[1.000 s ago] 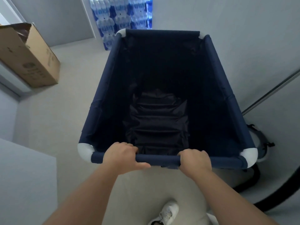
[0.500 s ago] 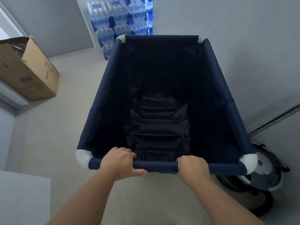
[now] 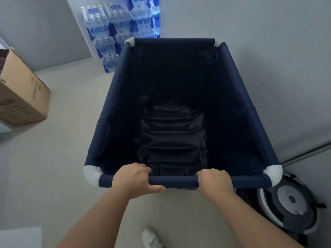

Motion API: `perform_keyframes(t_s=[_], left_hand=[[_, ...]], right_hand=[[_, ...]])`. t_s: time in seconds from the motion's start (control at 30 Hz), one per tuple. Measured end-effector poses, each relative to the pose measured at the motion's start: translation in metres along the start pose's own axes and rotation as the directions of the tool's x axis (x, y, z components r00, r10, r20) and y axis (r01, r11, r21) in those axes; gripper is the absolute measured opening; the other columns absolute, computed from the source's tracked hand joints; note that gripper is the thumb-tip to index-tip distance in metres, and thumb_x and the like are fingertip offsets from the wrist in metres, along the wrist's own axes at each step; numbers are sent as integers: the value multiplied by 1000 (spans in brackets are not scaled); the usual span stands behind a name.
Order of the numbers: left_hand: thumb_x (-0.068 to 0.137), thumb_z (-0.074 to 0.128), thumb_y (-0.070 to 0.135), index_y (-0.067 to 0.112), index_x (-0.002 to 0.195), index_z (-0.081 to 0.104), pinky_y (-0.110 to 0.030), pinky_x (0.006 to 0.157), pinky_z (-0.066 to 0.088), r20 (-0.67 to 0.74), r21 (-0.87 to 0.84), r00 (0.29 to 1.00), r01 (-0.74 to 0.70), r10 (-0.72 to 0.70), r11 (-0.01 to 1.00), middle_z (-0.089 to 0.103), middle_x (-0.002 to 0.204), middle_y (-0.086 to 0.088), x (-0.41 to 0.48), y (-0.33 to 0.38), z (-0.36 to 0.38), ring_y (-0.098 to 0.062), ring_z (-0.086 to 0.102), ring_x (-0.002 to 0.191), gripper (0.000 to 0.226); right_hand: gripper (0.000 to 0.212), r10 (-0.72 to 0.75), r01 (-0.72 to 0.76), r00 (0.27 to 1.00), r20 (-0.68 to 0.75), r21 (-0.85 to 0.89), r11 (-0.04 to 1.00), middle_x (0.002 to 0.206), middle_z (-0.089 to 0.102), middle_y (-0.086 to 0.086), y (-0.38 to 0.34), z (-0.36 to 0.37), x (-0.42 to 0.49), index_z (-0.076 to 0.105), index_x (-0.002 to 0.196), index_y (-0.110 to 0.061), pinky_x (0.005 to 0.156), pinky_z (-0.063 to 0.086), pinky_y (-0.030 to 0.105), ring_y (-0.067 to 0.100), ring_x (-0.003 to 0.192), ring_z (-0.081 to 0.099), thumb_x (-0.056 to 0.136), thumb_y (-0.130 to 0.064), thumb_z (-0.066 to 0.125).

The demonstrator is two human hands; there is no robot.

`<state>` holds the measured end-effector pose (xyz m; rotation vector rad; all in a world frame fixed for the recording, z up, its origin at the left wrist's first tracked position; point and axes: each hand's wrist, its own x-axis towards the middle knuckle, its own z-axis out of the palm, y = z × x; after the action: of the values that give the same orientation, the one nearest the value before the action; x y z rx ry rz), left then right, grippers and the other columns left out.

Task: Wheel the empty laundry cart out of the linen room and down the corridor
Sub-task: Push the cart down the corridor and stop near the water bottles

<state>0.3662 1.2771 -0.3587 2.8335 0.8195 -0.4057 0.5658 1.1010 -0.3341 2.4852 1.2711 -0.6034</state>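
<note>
A navy fabric laundry cart (image 3: pixel 114 97) with white corner joints fills the middle of the view; its dark inside holds nothing but creased lining. My left hand (image 3: pixel 133 179) grips the near top rail left of centre, thumb under the bar. My right hand (image 3: pixel 214 181) is closed over the same rail right of centre. Both forearms reach in from the bottom of the frame.
Stacked packs of water bottles (image 3: pixel 114 31) stand against the wall just beyond the cart's far left corner. A cardboard box (image 3: pixel 21 93) sits at the left. A round robot vacuum (image 3: pixel 290 204) lies on the floor at the cart's near right corner. A wall runs along the right.
The cart has rolled forward toward the water bottles. The cardboard box has slid down and left in view, and the robot vacuum has come fully into sight. Both hands hold the rail as before.
</note>
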Motion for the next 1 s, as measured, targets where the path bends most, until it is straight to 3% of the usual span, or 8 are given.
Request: perform_keyframes(t_s=[0.17, 0.47, 0.73, 1.0], left_hand=[[68, 30, 97, 35, 84, 60, -32, 65, 48, 2, -25, 1000, -4, 4, 1000, 54, 77, 14, 51, -14, -17, -7, 53, 75, 72], [69, 29, 97, 35, 81, 57, -32, 60, 40, -22, -38, 1000, -21, 20, 999, 51, 76, 15, 131, -37, -41, -7, 51, 73, 70], [67, 31, 97, 37, 80, 61, -30, 58, 40, -8, -54, 999, 42, -42, 998, 54, 81, 15, 185, -49, -69, -6, 53, 74, 68], [67, 35, 98, 35, 81, 68, -30, 63, 44, 31, -75, 990, 137, -135, 988, 57, 86, 17, 242, -46, -90, -6, 54, 80, 72]], right_hand=[[21, 13, -12, 1000, 23, -26, 1000, 92, 68, -7, 5, -33, 49, 64, 107, -34, 77, 35, 33, 18, 88, 62, 89, -25, 58], [24, -15, 18, 997, 72, -43, 999, 99, 67, -5, 17, -83, 127, 64, 111, -32, 75, 39, 32, 19, 87, 59, 90, -24, 55], [24, -56, 58, 992, 109, -14, 998, 96, 67, -5, 29, -123, 191, 66, 109, -30, 74, 55, 35, 19, 86, 65, 87, -26, 58], [21, -134, 139, 987, 85, -52, 989, 91, 66, -5, 56, -154, 256, 65, 106, -28, 63, 48, 34, 20, 81, 64, 87, -23, 58]])
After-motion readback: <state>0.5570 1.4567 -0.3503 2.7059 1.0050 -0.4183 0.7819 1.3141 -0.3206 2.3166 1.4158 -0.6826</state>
